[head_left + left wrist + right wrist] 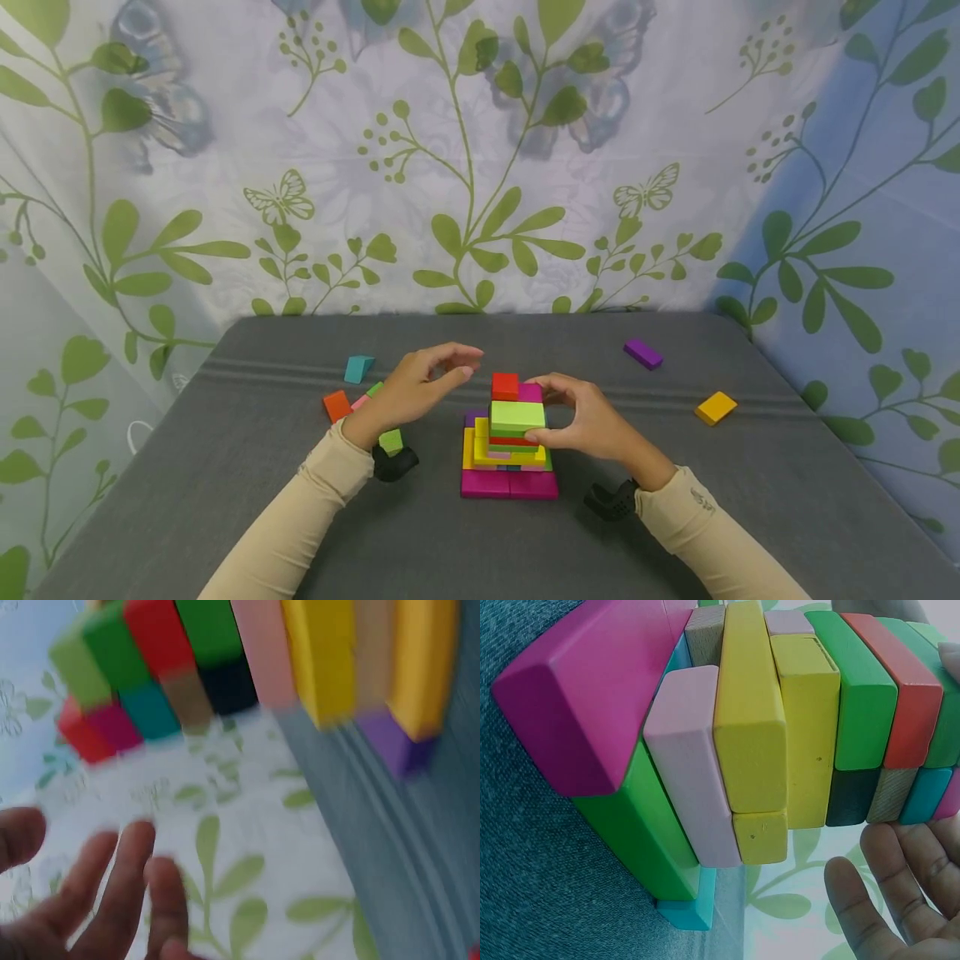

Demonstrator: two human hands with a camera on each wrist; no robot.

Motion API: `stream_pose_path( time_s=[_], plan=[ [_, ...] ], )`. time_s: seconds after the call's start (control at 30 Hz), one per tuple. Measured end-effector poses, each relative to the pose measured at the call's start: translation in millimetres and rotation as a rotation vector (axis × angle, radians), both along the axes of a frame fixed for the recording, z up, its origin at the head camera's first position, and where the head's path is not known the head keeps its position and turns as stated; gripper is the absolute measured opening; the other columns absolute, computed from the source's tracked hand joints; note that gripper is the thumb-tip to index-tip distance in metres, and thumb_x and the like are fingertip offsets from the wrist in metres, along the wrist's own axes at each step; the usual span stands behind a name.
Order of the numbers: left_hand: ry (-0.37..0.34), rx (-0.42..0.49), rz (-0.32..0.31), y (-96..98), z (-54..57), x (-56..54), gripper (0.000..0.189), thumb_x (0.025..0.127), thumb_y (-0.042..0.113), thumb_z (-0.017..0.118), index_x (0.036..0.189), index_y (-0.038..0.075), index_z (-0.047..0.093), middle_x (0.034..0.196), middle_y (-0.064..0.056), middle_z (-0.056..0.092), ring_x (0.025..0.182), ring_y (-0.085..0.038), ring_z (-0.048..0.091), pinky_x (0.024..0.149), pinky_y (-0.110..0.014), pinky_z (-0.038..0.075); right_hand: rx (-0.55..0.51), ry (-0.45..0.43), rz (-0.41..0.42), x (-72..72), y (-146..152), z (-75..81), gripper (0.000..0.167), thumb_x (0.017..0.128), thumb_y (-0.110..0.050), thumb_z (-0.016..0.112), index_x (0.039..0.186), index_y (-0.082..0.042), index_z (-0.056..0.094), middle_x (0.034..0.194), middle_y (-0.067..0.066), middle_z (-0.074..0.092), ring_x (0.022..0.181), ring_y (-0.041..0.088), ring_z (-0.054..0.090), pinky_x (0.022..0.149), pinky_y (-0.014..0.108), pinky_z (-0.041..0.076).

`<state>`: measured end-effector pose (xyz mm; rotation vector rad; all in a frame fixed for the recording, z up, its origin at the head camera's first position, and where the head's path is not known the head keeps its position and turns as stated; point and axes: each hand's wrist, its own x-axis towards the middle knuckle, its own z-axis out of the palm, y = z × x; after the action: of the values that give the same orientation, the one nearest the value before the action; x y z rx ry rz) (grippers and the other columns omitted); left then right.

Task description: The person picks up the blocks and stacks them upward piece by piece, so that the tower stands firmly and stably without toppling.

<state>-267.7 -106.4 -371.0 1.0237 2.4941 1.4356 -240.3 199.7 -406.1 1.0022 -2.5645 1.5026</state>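
Note:
A stepped tower of coloured wooden blocks (510,490) stands on the grey table, wide magenta blocks (592,697) at its base. Near the top lies a light green block (517,415), with a red block (505,386) and a magenta block (530,392) above. My right hand (588,417) grips the upper tower from the right, thumb at the light green block's front and fingers round the back. The right wrist view shows its fingers (900,862) beside the upper layers. My left hand (420,383) hovers left of the tower, fingers apart in the left wrist view, holding nothing.
Left of the tower lie a teal wedge (358,368), an orange-red block (337,406) and a lime block (391,442), partly behind the left wrist. A purple block (643,354) and a yellow-orange block (716,407) lie to the right. A patterned curtain (480,167) hangs behind the table.

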Motion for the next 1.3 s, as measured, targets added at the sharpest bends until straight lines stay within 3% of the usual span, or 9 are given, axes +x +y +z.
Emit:
stream_pose_path(
  time_s=[0.17,0.33,0.53,0.67,0.93,1.1,1.3],
  plan=[
    [-0.038,-0.182,-0.029,-35.3,-6.3,-12.3,0.03,0.111,0.013,0.06,0.137,0.002,0.07,0.135,-0.015,0.071,0.122,-0.031,0.068,0.102,-0.048,0.054,0.008,-0.004,-0.003,-0.2,0,0.2,0.054,0.086,-0.01,0.089,0.133,0.004,0.066,0.124,0.011,0.072,0.11,0.026,0.068,0.102,0.059,0.056],
    [-0.006,-0.406,0.054,-59.4,-17.6,-18.2,0.028,0.103,0.007,0.069,0.13,-0.003,0.073,0.129,-0.019,0.074,0.118,-0.036,0.069,0.099,-0.053,0.056,0.006,0.004,0.001,-0.2,0,0.2,0.054,0.086,-0.009,0.089,0.133,0.005,0.066,0.123,0.011,0.072,0.109,0.026,0.069,0.101,0.058,0.057],
    [0.105,-0.656,0.21,-64.6,-29.2,-18.7,0.036,0.089,0.012,0.086,0.123,0.001,0.079,0.113,-0.011,0.078,0.09,-0.023,0.069,0.076,-0.039,0.057,0.004,0.007,0.001,0.3,0,0.1,0.054,0.086,-0.008,0.089,0.133,0.006,0.066,0.123,0.012,0.072,0.109,0.025,0.069,0.101,0.059,0.056],
    [0.129,-0.703,0.26,-61.0,-35.9,-20.6,0.037,0.084,0.009,0.086,0.121,0.003,0.08,0.107,-0.01,0.077,0.076,-0.017,0.059,0.064,-0.031,0.047,0.003,0.007,0.002,0.5,0,-0.4,0.053,0.086,-0.008,0.088,0.133,0.006,0.066,0.123,0.012,0.072,0.109,0.025,0.069,0.101,0.06,0.056],
    [0.234,-0.656,0.249,-50.6,-41.7,-22.1,0.032,0.087,0.022,0.092,0.108,0.002,0.08,0.096,-0.007,0.077,0.082,-0.021,0.07,0.072,-0.039,0.06,-0.003,0.008,0.005,0.7,0,-0.2,0.053,0.086,-0.007,0.088,0.133,0.005,0.066,0.123,0.011,0.072,0.109,0.023,0.068,0.102,0.058,0.057],
    [0.341,-0.444,0.31,-37.1,-34.3,-18.5,0.033,0.088,0.025,0.092,0.109,0.002,0.08,0.094,-0.009,0.079,0.081,-0.023,0.073,0.073,-0.041,0.062,0.002,-0.001,0.001,1.1,0,0.5,0.054,0.086,-0.008,0.088,0.134,0.005,0.066,0.124,0.012,0.072,0.11,0.026,0.068,0.102,0.06,0.056],
    [0.408,-0.176,0.385,-11.4,-13.0,-12.4,0.031,0.088,0.019,0.092,0.11,0.001,0.08,0.088,-0.007,0.078,0.075,-0.019,0.071,0.072,-0.04,0.06,0.002,0.004,0.002,1.2,0,-0.3,0.053,0.086,-0.008,0.088,0.133,0.005,0.066,0.123,0.011,0.072,0.11,0.026,0.068,0.101,0.061,0.056]
  ],
)
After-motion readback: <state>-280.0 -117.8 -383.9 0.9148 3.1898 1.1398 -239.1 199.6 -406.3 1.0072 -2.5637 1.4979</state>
